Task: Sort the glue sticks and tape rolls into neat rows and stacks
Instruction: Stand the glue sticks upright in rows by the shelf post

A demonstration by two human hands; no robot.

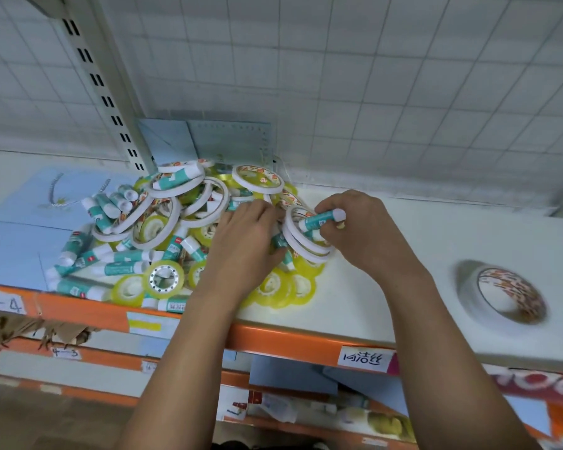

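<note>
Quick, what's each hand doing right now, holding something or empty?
Left hand: fingers bent into the pile of tape rolls; cannot tell whether it grips anything.
Right hand: closed, holding a glue stick.

1. Glue sticks [127, 255]: more than fifteen are showing in the pile, and overlap is hiding the exact number.
2. Thin white tape rings [257, 180]: about ten are showing, some stacked.
3. Yellow tape rolls [178, 277]: at least eight are showing.
4. Wide tape roll [507, 293]: one is lying well apart.
</note>
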